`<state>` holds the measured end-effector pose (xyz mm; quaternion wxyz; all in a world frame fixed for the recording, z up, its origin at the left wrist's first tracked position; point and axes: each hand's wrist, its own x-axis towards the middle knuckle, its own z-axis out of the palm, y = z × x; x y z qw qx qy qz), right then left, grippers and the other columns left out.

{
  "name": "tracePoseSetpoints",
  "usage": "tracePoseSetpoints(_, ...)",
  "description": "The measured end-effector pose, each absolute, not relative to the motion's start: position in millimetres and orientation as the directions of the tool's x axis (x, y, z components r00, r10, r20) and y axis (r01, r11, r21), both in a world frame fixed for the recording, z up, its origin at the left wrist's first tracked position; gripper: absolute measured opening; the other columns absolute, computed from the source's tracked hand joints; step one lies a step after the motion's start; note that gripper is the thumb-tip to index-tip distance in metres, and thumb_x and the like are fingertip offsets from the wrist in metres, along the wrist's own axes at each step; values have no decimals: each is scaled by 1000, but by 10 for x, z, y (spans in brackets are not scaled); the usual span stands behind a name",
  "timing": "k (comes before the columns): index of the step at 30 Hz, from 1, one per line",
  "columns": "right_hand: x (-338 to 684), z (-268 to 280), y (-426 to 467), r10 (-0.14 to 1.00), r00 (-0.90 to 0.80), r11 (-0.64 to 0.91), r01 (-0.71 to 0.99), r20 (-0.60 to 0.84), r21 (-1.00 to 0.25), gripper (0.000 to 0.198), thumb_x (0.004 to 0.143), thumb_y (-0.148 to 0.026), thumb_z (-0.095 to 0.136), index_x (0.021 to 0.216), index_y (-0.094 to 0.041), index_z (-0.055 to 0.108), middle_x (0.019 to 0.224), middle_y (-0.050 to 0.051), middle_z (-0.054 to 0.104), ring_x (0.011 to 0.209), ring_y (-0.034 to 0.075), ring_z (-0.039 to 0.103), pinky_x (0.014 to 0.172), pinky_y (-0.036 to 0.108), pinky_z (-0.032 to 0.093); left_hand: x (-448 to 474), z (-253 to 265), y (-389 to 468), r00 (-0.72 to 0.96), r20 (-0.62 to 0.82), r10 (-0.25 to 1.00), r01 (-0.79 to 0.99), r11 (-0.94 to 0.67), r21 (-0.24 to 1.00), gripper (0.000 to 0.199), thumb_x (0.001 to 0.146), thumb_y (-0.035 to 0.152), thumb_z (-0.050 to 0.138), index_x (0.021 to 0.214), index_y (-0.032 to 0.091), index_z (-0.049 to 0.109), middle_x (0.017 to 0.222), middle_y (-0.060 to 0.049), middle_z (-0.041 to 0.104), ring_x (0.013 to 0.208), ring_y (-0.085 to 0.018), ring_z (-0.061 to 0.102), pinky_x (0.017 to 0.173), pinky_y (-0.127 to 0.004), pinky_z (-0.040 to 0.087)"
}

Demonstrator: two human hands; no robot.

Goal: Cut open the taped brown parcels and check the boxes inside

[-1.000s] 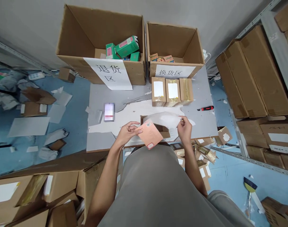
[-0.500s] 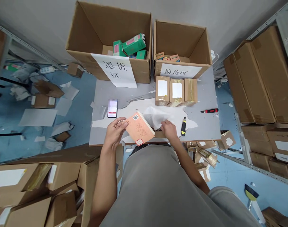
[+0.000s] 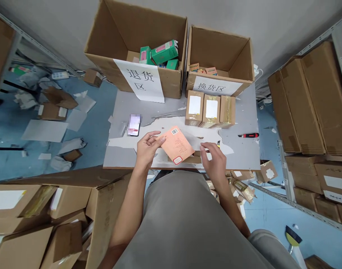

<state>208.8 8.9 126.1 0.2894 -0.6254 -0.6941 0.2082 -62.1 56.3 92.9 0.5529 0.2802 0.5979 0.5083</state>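
My left hand [image 3: 150, 147] grips the left corner of a salmon-orange book [image 3: 178, 145], thumb on top. The book is tilted, showing a barcode and a red-outlined label. To its right my right hand [image 3: 214, 158] is raised with fingers loosely curled and apart, and I see nothing in it. A brown cardboard piece [image 3: 191, 159] shows partly beneath the book at the table's front edge. A utility knife [image 3: 218, 144] is mostly hidden behind my right hand.
Two big open cartons, the left carton [image 3: 171, 82] and the right carton [image 3: 229, 76], stand at the table's back. Three small taped boxes [image 3: 211, 108] sit before them. A phone [image 3: 134, 125] and a red-black cutter [image 3: 248, 135] lie at the sides. A box-filled carton [image 3: 106, 209] is at left.
My left hand has moved right with the book. My right hand has let go of the white crumpled wrapping and moved right. The wrapping is largely out of sight behind the book.
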Motion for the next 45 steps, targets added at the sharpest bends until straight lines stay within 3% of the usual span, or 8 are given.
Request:
tracePoseSetpoints(5, 1689, 1246, -5, 942, -300, 334, 804, 150, -491, 28, 114, -40, 72, 136, -26, 79, 138, 14, 82, 125, 33, 72, 105, 46, 61, -330, 1050, 596, -261, -312, 913, -155, 280, 948, 65, 71, 56, 102, 119, 19, 79, 79, 2, 70, 71, -16, 70, 69, -28, 60)
tracePoseSetpoints(10, 1647, 1092, 105, 975, -195, 223, 825, 108, -519, 32, 115, -25, 57, 138, -25, 79, 134, 14, 83, 121, 30, 75, 105, 43, 60, -170, 1084, 489, -196, -294, 935, -151, 267, 952, 74, 84, 68, 93, 139, 22, 74, 95, -2, 74, 80, -19, 77, 77, -33, 67)
tracePoseSetpoints(15, 1768, 1177, 275, 986, 105, -157, 283, -132, -946, 35, 108, -54, 68, 119, -23, 82, 114, 9, 87, 105, 28, 81, 94, 40, 68, -176, 936, 370, -130, -210, 969, -63, 204, 977, 87, 85, 75, 91, 153, 27, 66, 153, -18, 72, 132, -32, 76, 104, -43, 67)
tracePoseSetpoints(20, 1767, 1203, 303, 952, 105, -280, -89, -288, -956, 47, 94, -63, 82, 117, -23, 79, 123, 11, 87, 114, 30, 83, 99, 44, 70, -229, 766, 291, -17, -378, 926, -129, 373, 919, 73, 67, 73, 103, 112, 19, 84, 111, -14, 85, 113, -33, 80, 107, -50, 67)
tracePoseSetpoints(28, 1759, 1043, 212, 982, 138, -158, 244, -127, -957, 50, 105, -63, 71, 135, -23, 75, 134, 15, 83, 120, 31, 80, 98, 44, 70, -307, 958, 273, -91, -343, 935, -21, 342, 939, 49, 77, 65, 98, 94, 20, 86, 94, -9, 84, 91, -27, 78, 88, -38, 66)
tracePoseSetpoints(34, 1783, 1136, 158, 959, -101, 227, 830, 263, -509, 41, 119, -36, 58, 157, -30, 72, 157, 15, 73, 131, 33, 69, 115, 51, 58, -427, 1167, 353, 73, 78, 994, 389, -100, 916, 31, 109, 50, 70, 104, 24, 84, 103, -8, 83, 96, -24, 74, 91, -36, 58)
tracePoseSetpoints(39, 1799, 1108, 193, 940, -317, 334, 772, 127, -540, 33, 120, -29, 57, 137, -25, 84, 121, 12, 84, 109, 29, 70, 100, 43, 60, -475, 1143, 408, 316, 204, 926, 492, -344, 800, 35, 118, 48, 58, 109, 25, 82, 108, -8, 85, 110, -28, 75, 103, -42, 58)
tracePoseSetpoints(45, 1795, 808, 216, 997, 63, -60, 345, -41, -937, 42, 105, -62, 76, 110, -22, 89, 92, 6, 81, 74, 20, 64, 73, 35, 58, -520, 921, 369, -80, 173, 982, 469, -116, 876, 83, 102, 75, 75, 164, 23, 62, 173, -19, 60, 168, -38, 48, 138, -58, 40)
